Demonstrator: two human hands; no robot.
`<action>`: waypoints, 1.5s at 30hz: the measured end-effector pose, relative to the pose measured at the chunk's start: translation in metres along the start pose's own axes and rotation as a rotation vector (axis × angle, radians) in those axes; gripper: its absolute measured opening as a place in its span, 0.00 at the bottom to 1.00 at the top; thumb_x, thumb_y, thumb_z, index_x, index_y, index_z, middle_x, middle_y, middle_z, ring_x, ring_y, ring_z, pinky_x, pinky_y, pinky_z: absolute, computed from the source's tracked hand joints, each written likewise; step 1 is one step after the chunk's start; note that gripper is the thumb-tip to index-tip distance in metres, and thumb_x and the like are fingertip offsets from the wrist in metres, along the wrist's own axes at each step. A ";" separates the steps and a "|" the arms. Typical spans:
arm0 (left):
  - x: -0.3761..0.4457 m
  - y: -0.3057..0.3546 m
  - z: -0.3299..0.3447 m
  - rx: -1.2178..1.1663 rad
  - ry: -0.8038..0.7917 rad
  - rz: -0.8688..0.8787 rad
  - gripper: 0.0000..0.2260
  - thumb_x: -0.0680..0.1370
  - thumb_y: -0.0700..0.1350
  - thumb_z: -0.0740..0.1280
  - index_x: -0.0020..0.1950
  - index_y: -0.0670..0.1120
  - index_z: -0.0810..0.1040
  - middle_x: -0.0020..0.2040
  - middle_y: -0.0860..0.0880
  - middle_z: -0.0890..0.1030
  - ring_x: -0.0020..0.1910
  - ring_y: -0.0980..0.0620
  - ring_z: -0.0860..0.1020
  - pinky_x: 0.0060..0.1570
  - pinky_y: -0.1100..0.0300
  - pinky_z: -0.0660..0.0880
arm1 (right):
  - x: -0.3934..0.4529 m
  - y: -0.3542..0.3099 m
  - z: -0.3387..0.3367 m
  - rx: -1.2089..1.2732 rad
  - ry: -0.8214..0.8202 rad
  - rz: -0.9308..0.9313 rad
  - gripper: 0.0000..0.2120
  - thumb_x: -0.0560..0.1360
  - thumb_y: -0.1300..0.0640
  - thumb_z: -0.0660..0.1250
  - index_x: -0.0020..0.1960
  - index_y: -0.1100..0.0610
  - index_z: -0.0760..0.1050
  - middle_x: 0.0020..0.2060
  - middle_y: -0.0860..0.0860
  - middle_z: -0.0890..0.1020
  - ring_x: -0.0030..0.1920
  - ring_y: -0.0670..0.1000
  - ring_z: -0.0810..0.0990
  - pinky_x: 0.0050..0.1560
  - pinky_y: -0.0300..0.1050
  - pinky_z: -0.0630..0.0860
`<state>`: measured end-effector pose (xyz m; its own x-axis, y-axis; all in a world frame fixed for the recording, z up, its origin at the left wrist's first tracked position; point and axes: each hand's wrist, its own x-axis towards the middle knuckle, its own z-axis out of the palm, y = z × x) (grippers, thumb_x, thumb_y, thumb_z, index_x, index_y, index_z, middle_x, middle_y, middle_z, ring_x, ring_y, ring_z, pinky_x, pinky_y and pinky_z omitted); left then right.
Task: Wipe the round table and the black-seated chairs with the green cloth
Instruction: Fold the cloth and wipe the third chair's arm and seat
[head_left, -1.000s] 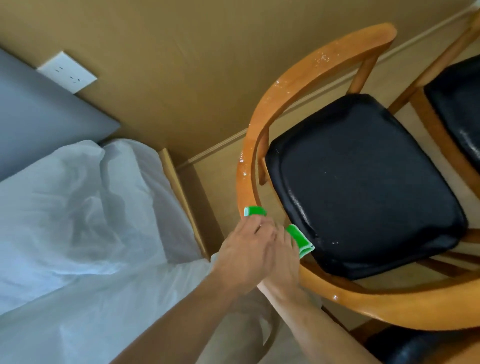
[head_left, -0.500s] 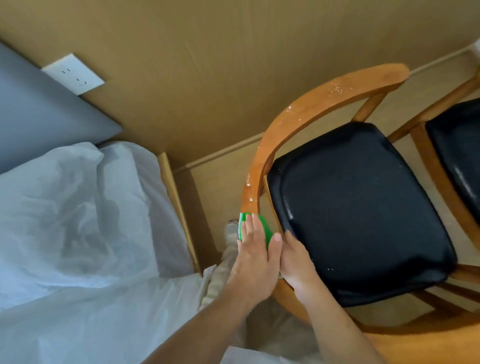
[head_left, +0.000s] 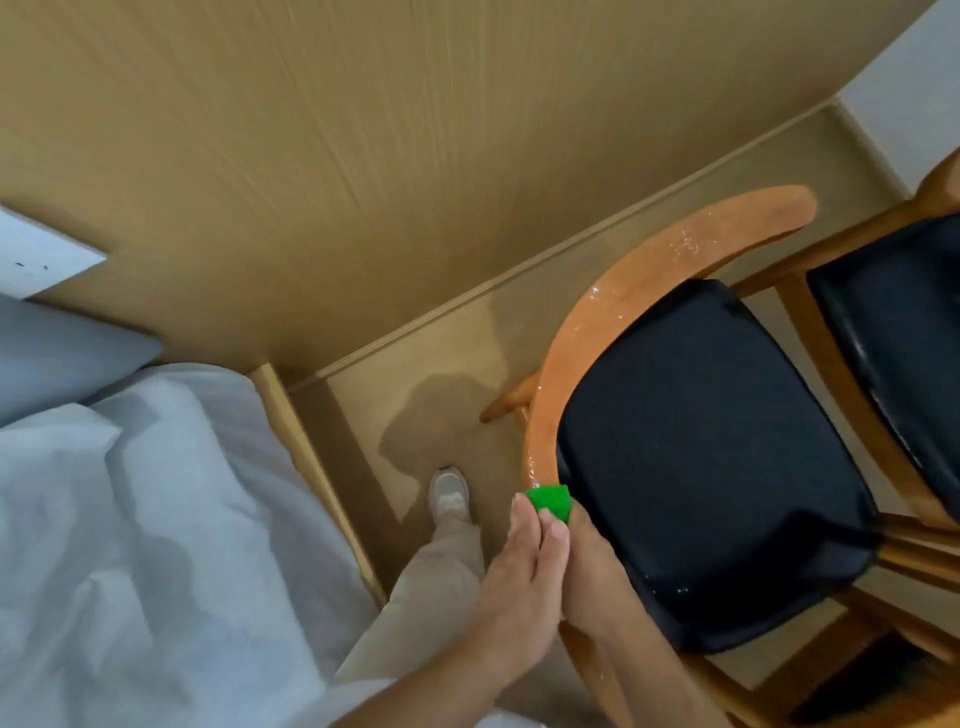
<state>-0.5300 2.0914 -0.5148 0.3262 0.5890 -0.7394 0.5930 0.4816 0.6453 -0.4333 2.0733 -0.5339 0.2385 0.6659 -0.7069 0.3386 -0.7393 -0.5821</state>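
Note:
A chair with a black seat (head_left: 711, 457) has a curved wooden back rail (head_left: 587, 322) that glistens with wet spots. The green cloth (head_left: 549, 501) is bunched on that rail beside the seat's left edge. My left hand (head_left: 519, 587) lies on the outer side of the rail, its straight fingers pressing the cloth. From the inner side, my right hand (head_left: 597, 577) grips the cloth against the rail and is partly covered by the left hand. A second black-seated chair (head_left: 893, 312) stands at the right edge. No round table is in view.
A bed with white bedding (head_left: 130, 545) and a wooden frame (head_left: 301, 447) fills the left. My leg and light shoe (head_left: 449, 493) stand on the floor between bed and chair. The wood-panelled wall (head_left: 311, 182) is behind, with a white socket plate (head_left: 41, 260) on it.
Both hands slid the cloth a short way up the rail from the chair's near corner. The cloth now shows as one small bunch. The view tilted, revealing my leg and shoe.

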 end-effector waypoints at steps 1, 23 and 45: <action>0.010 0.006 -0.006 0.015 -0.036 -0.039 0.25 0.81 0.60 0.44 0.78 0.56 0.48 0.75 0.60 0.55 0.74 0.56 0.59 0.65 0.72 0.56 | 0.009 -0.004 0.000 -0.045 0.008 -0.002 0.06 0.80 0.51 0.61 0.57 0.47 0.71 0.49 0.47 0.81 0.49 0.48 0.81 0.51 0.47 0.79; 0.069 0.011 -0.034 -0.133 -0.108 -0.331 0.44 0.60 0.82 0.41 0.67 0.62 0.70 0.68 0.50 0.70 0.65 0.50 0.71 0.65 0.49 0.68 | 0.048 -0.019 0.004 -0.202 0.027 0.121 0.26 0.78 0.38 0.46 0.63 0.57 0.64 0.49 0.53 0.77 0.45 0.53 0.77 0.44 0.45 0.70; 0.188 0.102 -0.064 -0.342 -0.151 0.087 0.32 0.62 0.79 0.51 0.58 0.69 0.76 0.58 0.66 0.78 0.58 0.71 0.73 0.51 0.75 0.71 | 0.165 -0.068 -0.018 0.303 0.618 -0.133 0.38 0.79 0.46 0.57 0.79 0.62 0.43 0.77 0.59 0.56 0.76 0.54 0.58 0.71 0.51 0.62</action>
<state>-0.4553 2.2933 -0.5755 0.4849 0.5472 -0.6822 0.2863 0.6378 0.7150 -0.4005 2.2358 -0.6038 0.7170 0.6213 -0.3160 0.1536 -0.5830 -0.7979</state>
